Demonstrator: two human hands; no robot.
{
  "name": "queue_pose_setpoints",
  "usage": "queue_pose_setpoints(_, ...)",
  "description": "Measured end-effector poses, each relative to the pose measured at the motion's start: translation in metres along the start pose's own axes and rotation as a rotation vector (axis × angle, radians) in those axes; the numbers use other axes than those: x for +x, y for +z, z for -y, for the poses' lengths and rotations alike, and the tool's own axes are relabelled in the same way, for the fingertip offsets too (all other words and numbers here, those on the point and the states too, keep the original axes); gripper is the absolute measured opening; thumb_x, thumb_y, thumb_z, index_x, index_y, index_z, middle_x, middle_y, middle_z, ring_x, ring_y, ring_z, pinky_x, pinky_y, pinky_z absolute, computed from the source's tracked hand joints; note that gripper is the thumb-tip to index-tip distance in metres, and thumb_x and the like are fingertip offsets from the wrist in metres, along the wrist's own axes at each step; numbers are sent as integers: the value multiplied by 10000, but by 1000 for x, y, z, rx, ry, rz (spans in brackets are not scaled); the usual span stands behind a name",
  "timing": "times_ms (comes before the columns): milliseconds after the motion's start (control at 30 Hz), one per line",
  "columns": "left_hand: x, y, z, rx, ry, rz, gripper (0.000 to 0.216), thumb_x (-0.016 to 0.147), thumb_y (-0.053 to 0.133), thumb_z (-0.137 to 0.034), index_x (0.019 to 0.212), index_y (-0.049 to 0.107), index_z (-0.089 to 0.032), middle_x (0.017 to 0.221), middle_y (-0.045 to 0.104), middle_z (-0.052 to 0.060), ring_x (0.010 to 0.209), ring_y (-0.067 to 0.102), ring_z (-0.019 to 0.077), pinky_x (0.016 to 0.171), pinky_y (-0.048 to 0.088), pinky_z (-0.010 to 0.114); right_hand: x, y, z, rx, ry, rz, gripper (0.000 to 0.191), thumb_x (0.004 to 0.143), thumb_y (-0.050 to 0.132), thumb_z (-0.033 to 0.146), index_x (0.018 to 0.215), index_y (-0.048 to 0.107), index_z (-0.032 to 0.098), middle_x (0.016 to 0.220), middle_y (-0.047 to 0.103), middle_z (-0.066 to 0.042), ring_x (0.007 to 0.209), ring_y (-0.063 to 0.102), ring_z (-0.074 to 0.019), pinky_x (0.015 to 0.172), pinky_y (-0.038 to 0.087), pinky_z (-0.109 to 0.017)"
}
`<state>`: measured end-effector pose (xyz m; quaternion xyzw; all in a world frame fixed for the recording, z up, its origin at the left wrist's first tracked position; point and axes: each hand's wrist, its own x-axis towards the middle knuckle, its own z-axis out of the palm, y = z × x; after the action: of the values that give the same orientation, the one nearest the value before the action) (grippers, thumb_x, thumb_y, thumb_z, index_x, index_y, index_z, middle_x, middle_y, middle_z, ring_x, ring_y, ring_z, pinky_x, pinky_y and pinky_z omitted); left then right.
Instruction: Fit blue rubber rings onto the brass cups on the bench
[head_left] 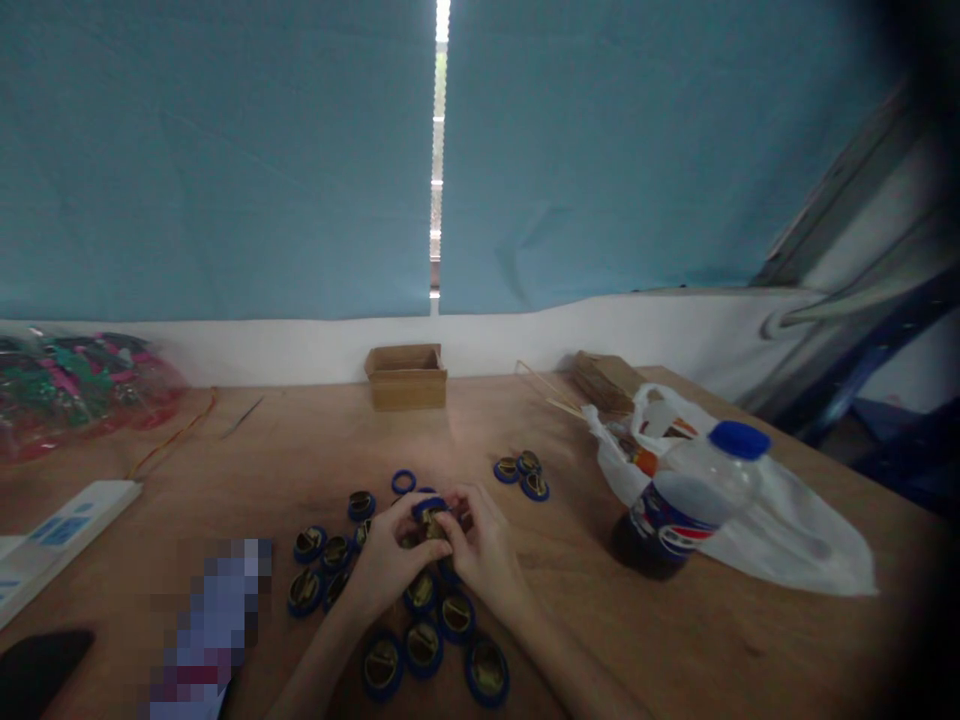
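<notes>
My left hand (391,557) and my right hand (486,545) meet over the middle of the near table, fingers closed on one round badge (430,516). This badge has a blue rim and a gold-coloured pin back, and both thumbs press near its lower edge. Several like badges lie pin side up around and under my hands, among them one (424,645) in front and one (309,543) to the left. Just beyond my fingers rests a bare blue ring (403,482). A group of 3 badges (535,486) sits apart to the right. My hands hide some badges.
An open cardboard box (409,388) stands at the back. To the right, a Pepsi bottle (686,510) with a blue cap leans by a white plastic bag (795,535). A white power strip (67,535) and a clear bag of colourful items (82,385) lie left.
</notes>
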<state>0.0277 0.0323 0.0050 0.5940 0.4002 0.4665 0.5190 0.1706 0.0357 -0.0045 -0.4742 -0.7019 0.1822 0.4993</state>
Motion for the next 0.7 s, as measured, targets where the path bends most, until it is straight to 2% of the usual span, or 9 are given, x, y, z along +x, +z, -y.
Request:
queue_pose_setpoints(200,1,0,2,44,58,10,399,683,654,-70,1058,618,-201,1048,665,48,955,629,212,860,494,325,-1,-2,0,21,-2,17,75,824,525,142,872,514,200,807,550,-27,717,555,-166,634,465,-277)
queue_pose_setpoints(367,1,0,2,49,75,3,391,687,642,-69,1055,612,-199,1044,661,49,969,619,214,846,491,313,-1,-2,3,48,-8,26,70,868,492,173,930,509,198,853,552,-40,759,553,-169,659,460,-281)
queue_pose_setpoints(533,0,0,0,148,104,-21,324,722,635,-114,1034,620,-202,1026,667,41,952,617,203,845,474,299,3,-9,6,33,11,117,60,883,471,174,835,500,196,793,537,-29,736,536,-170,653,434,-284)
queue_pose_setpoints(633,2,-2,3,200,134,-116,99,823,574,-235,857,637,-167,843,666,33,830,618,179,770,466,273,-1,-8,12,24,-41,235,128,901,420,158,794,477,198,801,541,-37,764,529,-178,684,425,-296)
queue_pose_setpoints(700,4,-3,7,186,103,-190,223,877,500,-292,728,601,-159,682,614,11,686,590,153,658,450,248,-7,-2,19,56,-63,290,140,914,390,151,804,462,199,849,544,-47,797,527,-178,708,426,-297)
